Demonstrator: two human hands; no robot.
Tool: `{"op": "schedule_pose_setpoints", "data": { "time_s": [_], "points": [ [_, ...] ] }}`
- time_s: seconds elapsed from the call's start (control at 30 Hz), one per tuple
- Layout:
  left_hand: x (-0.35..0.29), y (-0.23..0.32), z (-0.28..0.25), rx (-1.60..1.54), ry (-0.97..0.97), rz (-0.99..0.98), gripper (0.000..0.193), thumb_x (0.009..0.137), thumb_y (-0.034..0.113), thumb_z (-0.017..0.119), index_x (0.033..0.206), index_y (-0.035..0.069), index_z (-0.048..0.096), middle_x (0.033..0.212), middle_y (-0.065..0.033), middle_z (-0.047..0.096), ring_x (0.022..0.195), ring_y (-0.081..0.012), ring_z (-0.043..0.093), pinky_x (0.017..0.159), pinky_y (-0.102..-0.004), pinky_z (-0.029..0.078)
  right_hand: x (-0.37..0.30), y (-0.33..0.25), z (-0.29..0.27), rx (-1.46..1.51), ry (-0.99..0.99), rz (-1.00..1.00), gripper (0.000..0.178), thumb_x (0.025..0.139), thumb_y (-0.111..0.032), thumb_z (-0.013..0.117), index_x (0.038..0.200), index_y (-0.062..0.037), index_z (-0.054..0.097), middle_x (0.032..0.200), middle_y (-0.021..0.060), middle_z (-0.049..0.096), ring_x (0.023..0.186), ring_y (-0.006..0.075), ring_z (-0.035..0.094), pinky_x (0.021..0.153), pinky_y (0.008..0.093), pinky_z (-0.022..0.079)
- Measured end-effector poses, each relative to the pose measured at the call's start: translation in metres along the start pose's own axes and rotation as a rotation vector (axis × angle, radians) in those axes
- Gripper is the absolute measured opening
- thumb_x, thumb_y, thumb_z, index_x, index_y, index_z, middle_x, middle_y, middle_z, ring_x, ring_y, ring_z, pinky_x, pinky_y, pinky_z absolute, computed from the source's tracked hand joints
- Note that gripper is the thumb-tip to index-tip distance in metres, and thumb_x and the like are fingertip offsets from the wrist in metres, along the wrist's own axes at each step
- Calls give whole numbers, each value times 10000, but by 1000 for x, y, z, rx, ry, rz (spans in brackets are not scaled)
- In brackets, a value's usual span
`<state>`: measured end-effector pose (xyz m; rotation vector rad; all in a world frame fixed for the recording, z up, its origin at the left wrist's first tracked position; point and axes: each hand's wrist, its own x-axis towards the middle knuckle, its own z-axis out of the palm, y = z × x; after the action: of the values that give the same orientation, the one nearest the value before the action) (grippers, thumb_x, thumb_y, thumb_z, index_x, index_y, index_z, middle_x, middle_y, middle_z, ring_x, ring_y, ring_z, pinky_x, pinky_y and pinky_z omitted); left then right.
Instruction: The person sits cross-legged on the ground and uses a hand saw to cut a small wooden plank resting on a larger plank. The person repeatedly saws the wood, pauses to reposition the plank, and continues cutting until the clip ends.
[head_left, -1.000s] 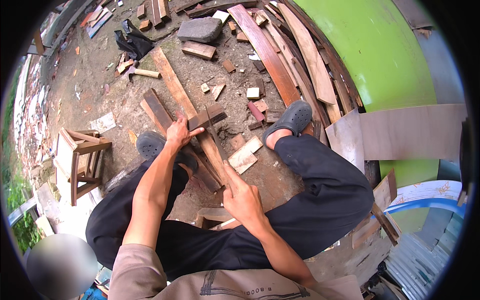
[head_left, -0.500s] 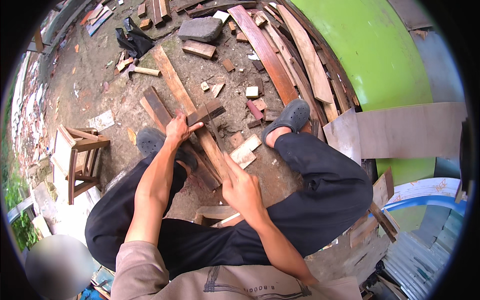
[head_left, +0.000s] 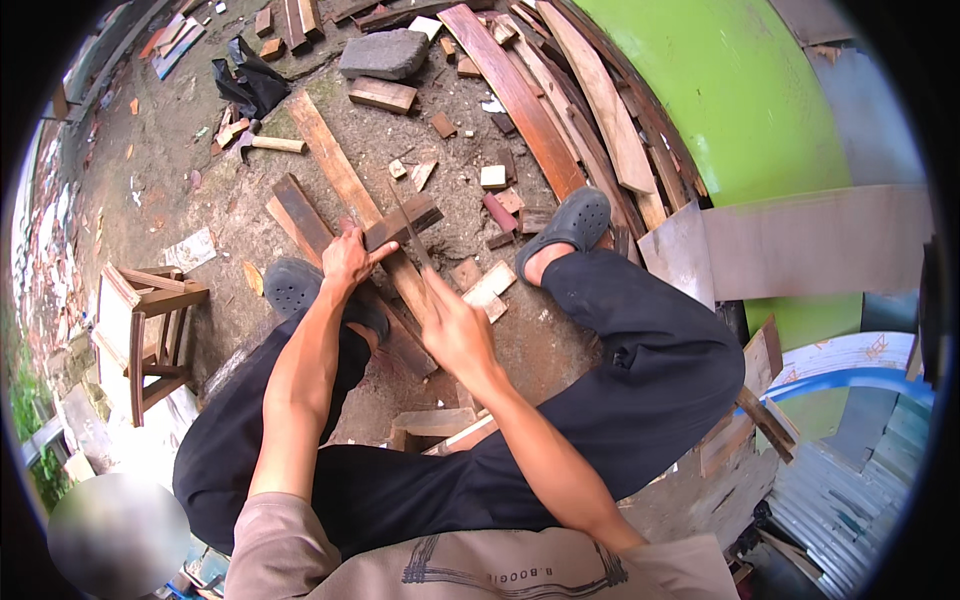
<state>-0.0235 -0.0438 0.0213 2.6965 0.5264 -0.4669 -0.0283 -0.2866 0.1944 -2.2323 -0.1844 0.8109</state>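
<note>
We take the long plank as our landmark: it runs on the dirt from between our feet up and away to the left, its long axis slanting toward the upper left of the view.

Nearest to us, our right hand sits just right of the plank's near end, fingers curled shut around the handle of a thin saw. The blade leaves the hand and points away from us and slightly left, ending over the plank; it is so narrow that we cannot tell whether its edge rests on the wood.

A little farther, our left hand lies on the plank itself, palm down, fingers pressing on a short dark block that sits across the plank, its long axis roughly crosswise to the plank's and rising to the right. So the block lies ahead of both hands, touching the left and just beyond the right. The blade meets it near its middle, cutting across its length. The hands are apart, with the plank's width between them.

Our left shoe stands by the plank's left side near the left hand, and our right shoe is well to the plank's right. Farther up, a hammer lies left of the plank, and a grey stone lies beyond its far end.
</note>
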Motion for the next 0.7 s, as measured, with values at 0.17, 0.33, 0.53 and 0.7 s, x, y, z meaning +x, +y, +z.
{"op": "schedule_pose_setpoints", "data": {
  "time_s": [0.17, 0.33, 0.53, 0.7],
  "points": [
    [3, -5, -5, 48, -103, -16, 1040, 820, 897, 473, 1204, -57, 630, 1144, -300, 695, 1038, -442, 699, 892, -510, 551, -18, 6, -11, 83, 25, -35, 617, 826, -55, 595, 1441, -111, 586, 1042, 285, 697, 813, 428, 717, 727, 460, 563],
    [4, -4, -12, 23, -88, -40, 1022, 822, 887, 487, 1149, -68, 644, 1121, -301, 700, 1034, -446, 698, 880, -518, 551, -58, 17, -24, 122, 75, -137, 598, 850, -67, 582, 1446, -102, 570, 1007, 292, 670, 889, 457, 681, 764, 470, 566],
    [1, 10, -7, 25, -130, -25, 1008, 826, 871, 508, 1128, -81, 643, 1013, -299, 719, 1011, -459, 701, 881, -516, 551, 29, 4, 14, 103, 93, -96, 596, 840, -63, 601, 1434, -48, 563, 1091, 293, 687, 934, 465, 690, 814, 504, 553],
    [-6, -6, -4, 55, -90, -42, 969, 843, 860, 503, 1164, -45, 633, 1065, -293, 705, 994, -465, 690, 863, -538, 538, -53, 7, -21, 58, -3, -76, 652, 823, -35, 590, 1470, -92, 537, 911, 311, 685, 836, 482, 691, 747, 543, 548]
  ]
}}
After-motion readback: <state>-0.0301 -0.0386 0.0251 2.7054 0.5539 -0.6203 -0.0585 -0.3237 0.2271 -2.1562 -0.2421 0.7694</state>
